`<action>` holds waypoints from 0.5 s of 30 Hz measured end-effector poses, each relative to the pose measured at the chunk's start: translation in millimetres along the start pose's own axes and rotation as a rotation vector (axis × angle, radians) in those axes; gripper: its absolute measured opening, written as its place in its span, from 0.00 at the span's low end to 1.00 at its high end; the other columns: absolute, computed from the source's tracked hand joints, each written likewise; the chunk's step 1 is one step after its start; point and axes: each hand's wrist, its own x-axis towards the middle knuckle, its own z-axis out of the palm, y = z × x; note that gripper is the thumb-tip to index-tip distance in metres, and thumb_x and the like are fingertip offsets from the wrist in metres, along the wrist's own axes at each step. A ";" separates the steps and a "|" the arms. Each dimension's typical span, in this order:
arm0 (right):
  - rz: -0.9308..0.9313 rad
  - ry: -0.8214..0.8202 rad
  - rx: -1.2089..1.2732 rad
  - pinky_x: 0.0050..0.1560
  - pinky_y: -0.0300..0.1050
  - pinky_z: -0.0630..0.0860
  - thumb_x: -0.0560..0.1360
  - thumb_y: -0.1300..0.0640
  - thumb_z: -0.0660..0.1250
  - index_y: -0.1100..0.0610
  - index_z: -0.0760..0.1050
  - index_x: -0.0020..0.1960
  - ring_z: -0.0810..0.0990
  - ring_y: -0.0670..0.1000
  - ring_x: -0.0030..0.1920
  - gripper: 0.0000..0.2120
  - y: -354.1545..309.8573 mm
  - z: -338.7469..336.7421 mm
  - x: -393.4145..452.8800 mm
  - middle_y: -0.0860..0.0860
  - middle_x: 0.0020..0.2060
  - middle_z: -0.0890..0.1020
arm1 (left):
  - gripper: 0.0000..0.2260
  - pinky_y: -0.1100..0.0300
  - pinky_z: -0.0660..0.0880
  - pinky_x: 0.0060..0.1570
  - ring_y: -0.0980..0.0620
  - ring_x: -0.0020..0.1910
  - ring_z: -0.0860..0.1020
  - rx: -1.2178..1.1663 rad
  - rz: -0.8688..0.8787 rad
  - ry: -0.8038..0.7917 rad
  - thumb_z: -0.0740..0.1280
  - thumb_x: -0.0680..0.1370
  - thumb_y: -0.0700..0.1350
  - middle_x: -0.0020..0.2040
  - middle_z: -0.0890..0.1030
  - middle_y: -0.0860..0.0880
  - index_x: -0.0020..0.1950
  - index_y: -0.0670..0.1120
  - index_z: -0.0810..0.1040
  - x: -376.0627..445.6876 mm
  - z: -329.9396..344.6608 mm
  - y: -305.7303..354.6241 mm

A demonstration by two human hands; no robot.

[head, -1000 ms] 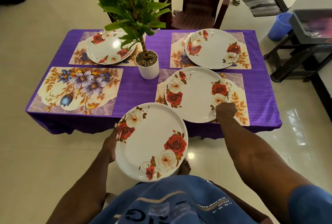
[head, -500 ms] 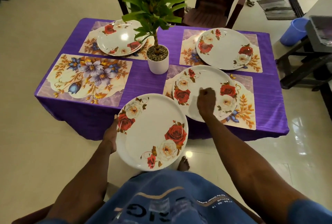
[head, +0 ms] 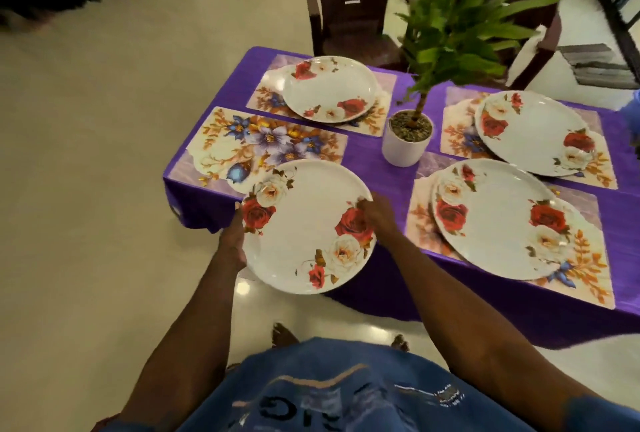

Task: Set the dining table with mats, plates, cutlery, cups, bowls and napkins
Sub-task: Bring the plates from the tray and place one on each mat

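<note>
Both arms reach forward, left hand (head: 232, 237) and right hand (head: 378, 210) each curled in a grip, facing inward.

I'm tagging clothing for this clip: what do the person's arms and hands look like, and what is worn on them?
Both forearms are bare, with no watch, bracelet or gloves showing on the left hand or right hand. Blue short sleeves show at the bottom corners, matching a blue shirt with dark lettering and pale stripes.

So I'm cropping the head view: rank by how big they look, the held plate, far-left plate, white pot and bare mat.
1. Bare mat and held plate: close, unsure.
2. Far-left plate, farther off.
3. White pot.
</note>
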 end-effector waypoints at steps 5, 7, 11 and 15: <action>0.030 0.132 0.071 0.35 0.45 0.72 0.78 0.61 0.61 0.56 0.75 0.37 0.76 0.50 0.34 0.11 -25.3 75.0 -5.0 0.50 0.32 0.78 | 0.30 0.39 0.77 0.58 0.39 0.55 0.82 -0.119 -0.005 -0.073 0.80 0.67 0.51 0.57 0.83 0.42 0.65 0.45 0.78 29.8 -54.0 53.0; 0.024 0.177 0.095 0.33 0.42 0.71 0.78 0.62 0.61 0.61 0.77 0.42 0.76 0.49 0.33 0.09 -28.4 94.7 -7.5 0.52 0.34 0.78 | 0.25 0.38 0.76 0.58 0.39 0.56 0.82 -0.093 0.004 -0.029 0.80 0.67 0.51 0.56 0.84 0.42 0.61 0.45 0.81 47.4 -70.1 67.0; 0.069 0.268 0.131 0.37 0.43 0.70 0.78 0.60 0.62 0.65 0.76 0.53 0.78 0.55 0.45 0.09 -40.3 122.3 -1.6 0.55 0.44 0.79 | 0.10 0.44 0.78 0.56 0.42 0.50 0.82 0.044 0.035 0.095 0.76 0.70 0.44 0.49 0.85 0.44 0.50 0.46 0.82 70.0 -70.4 95.6; 0.060 0.341 0.124 0.40 0.42 0.69 0.77 0.61 0.62 0.62 0.75 0.57 0.76 0.53 0.48 0.10 -63.3 142.0 17.6 0.54 0.49 0.79 | 0.08 0.48 0.76 0.55 0.46 0.48 0.78 0.210 0.125 0.110 0.69 0.74 0.39 0.47 0.82 0.47 0.53 0.44 0.81 100.6 -67.6 122.2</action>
